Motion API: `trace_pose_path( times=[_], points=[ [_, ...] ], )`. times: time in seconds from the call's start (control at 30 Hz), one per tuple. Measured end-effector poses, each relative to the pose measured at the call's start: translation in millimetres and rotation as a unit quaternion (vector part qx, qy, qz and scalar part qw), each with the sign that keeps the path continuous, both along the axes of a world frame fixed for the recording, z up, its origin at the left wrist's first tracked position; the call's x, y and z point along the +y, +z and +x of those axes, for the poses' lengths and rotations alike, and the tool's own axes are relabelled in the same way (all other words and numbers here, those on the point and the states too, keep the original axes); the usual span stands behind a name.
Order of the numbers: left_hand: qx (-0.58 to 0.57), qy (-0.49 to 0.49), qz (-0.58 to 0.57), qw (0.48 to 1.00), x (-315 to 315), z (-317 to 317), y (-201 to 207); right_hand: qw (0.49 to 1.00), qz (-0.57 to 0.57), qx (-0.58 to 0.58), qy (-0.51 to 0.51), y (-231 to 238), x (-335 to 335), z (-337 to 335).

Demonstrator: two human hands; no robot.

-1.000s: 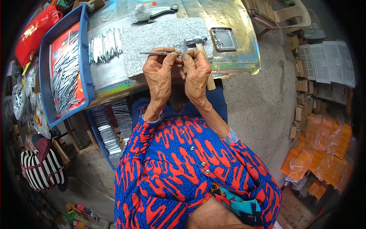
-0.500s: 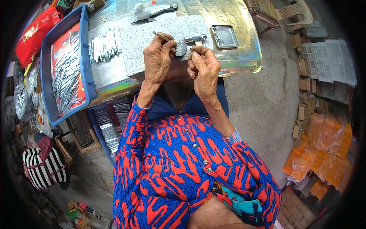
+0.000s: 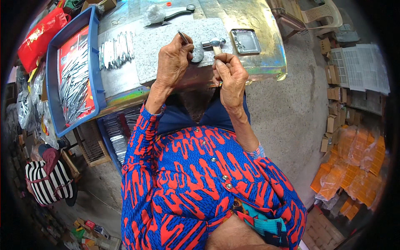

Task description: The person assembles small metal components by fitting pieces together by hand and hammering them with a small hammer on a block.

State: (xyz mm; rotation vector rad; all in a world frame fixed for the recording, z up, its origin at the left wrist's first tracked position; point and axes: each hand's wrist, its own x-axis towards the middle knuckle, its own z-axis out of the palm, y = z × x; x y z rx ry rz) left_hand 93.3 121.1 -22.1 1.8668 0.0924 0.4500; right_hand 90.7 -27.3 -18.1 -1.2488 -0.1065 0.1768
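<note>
My left hand point(image 3: 175, 56) is closed around a thin, dark metal rod point(image 3: 183, 38), its tip pointing up and away. Just under those fingers, a round grey metal disc point(image 3: 197, 55) rests on the speckled stone slab point(image 3: 152, 52). A small hammer point(image 3: 213, 43) lies to the right of the disc with its metal head on the slab. Its pale handle runs toward me into my right hand point(image 3: 231, 77), whose fingers are closed at the handle and hide its lower part.
Beside the slab are a row of thin metal pieces point(image 3: 116, 50) and a blue tray point(image 3: 98, 93) of similar pieces. A small square dish point(image 3: 259, 41) stands to the right. Black-handled pliers point(image 3: 179, 15) and a plastic bag point(image 3: 155, 14) lie behind. A person point(image 3: 48, 181) is at the lower left.
My right hand has shifted slightly right and toward me, onto the hammer's handle. In my left hand the rod now points more upright. The hammer head has stayed in place.
</note>
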Motion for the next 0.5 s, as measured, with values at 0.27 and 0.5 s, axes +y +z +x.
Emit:
trace_pose_path(
  times=[0.27,0.5],
  points=[
    [-0.011,-0.040,0.057,0.998,3,4,-2,0.993,-0.106,-0.043,-0.022,1,-8,8],
    [-0.132,-0.019,0.172,0.976,-4,2,-7,0.988,-0.113,-0.091,0.047,27,4,22]
  ],
)
